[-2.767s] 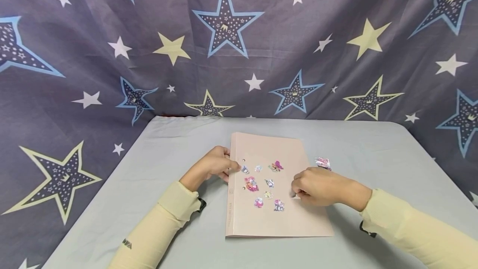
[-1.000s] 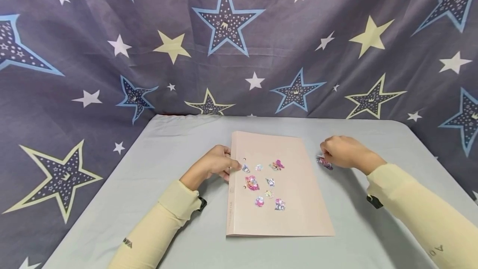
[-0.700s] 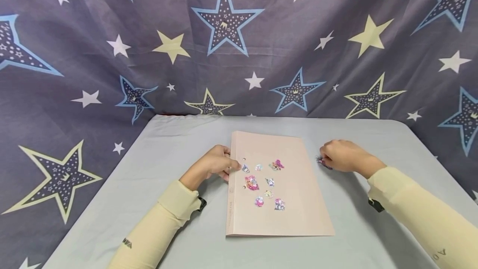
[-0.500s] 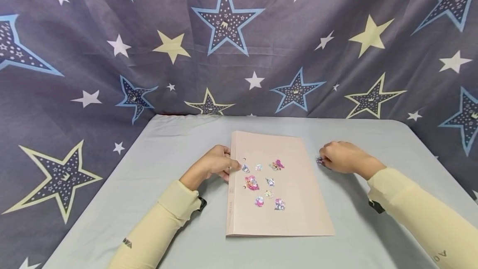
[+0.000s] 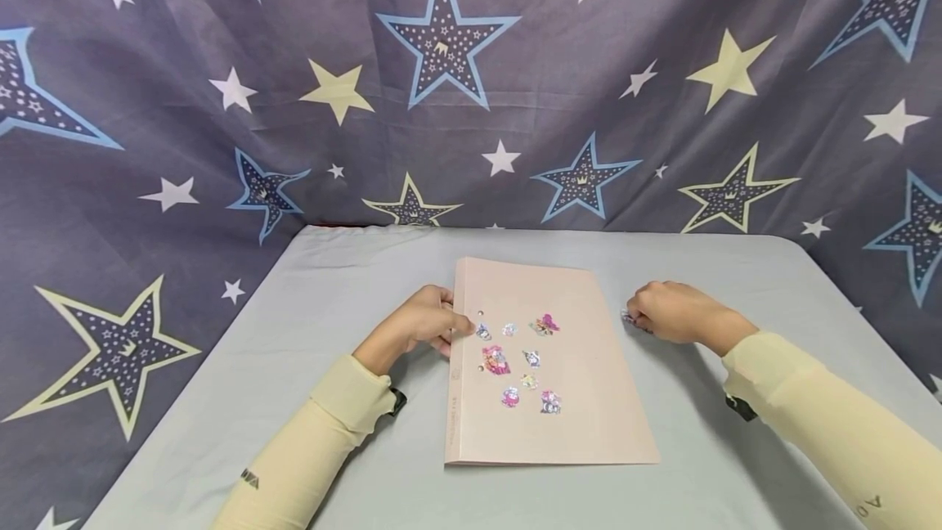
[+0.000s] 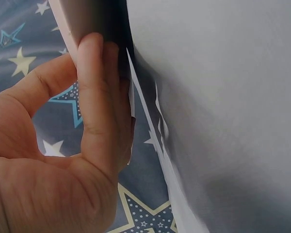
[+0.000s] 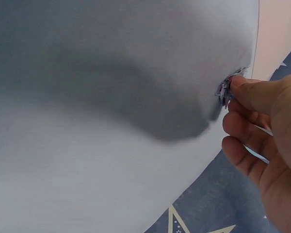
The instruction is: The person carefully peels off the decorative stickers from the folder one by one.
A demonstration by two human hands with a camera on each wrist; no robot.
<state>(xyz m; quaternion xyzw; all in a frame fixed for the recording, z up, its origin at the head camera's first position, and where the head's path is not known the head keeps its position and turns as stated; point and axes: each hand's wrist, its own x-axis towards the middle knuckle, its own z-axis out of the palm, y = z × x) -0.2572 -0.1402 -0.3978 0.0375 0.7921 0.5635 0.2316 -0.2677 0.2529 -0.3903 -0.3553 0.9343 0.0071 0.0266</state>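
A pale pink file folder [image 5: 574,440] lies closed on the table, spine to the left, with several shiny cartoon stickers [image 5: 496,360] scattered over its cover. My left hand [image 5: 423,321] grips the folder by its spine, thumb on top near a small sticker and fingers against the side and underneath, as the left wrist view shows. Just right of the folder, my right hand [image 5: 673,312] pinches a small stack of glittery stickers [image 7: 225,90] between thumb and forefinger, low over the table. The other fingers of that hand curl loosely below, and most of the stack is hidden in the head view.
A light grey cloth covers the table [image 5: 353,268]. Behind it hangs a dark curtain [image 5: 515,64] printed with stars. Two small metal rivets [image 5: 482,368] sit near the folder's spine.
My right hand has left the folder's right half, moved right and away to the sticker stack, and now pinches it, with fingers lowered slightly over the last second. My left hand stays put.
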